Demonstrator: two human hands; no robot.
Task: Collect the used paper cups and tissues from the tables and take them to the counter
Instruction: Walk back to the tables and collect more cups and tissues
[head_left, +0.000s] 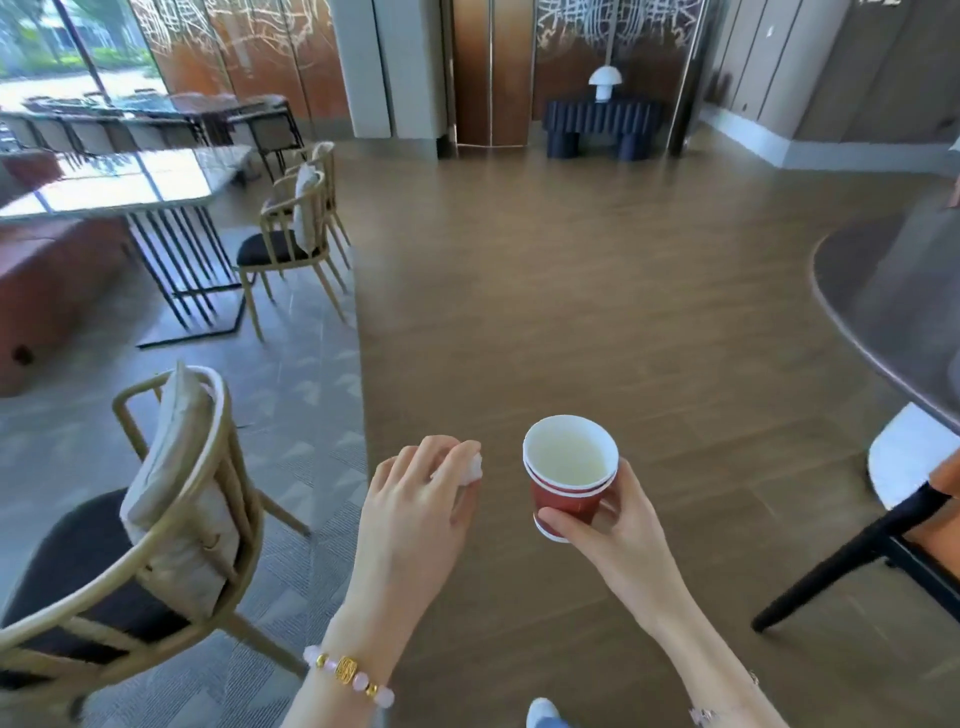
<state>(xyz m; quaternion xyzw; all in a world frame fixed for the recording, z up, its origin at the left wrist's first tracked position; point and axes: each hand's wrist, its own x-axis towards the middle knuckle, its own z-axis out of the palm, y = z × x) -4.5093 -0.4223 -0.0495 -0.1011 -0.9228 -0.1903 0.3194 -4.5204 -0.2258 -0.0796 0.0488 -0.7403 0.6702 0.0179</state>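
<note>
The right hand (608, 514) curls round the lower wall of the paper cups (569, 493), thumb in front and fingers behind. They are two red cups nested one in the other and held upright, mouth to the camera. Whether any liquid is left inside, I cannot tell. Just beside it, the left hand (415, 509) is closed, knuckles up, pinching a crumpled white tissue (472, 467) that shows past the fingertips. A beaded bracelet (348, 673) sits on that wrist.

Beyond both hands lies open wood floor (571, 312), with a cushioned chair (171, 519) left of the left hand and a dark round table (893, 291) well off to the right of the right hand.

This looks like the carrying step, with both hands loaded. No counter is evident here, so the next move calls for heading to it with the cups level and the tissue kept pinched.
</note>
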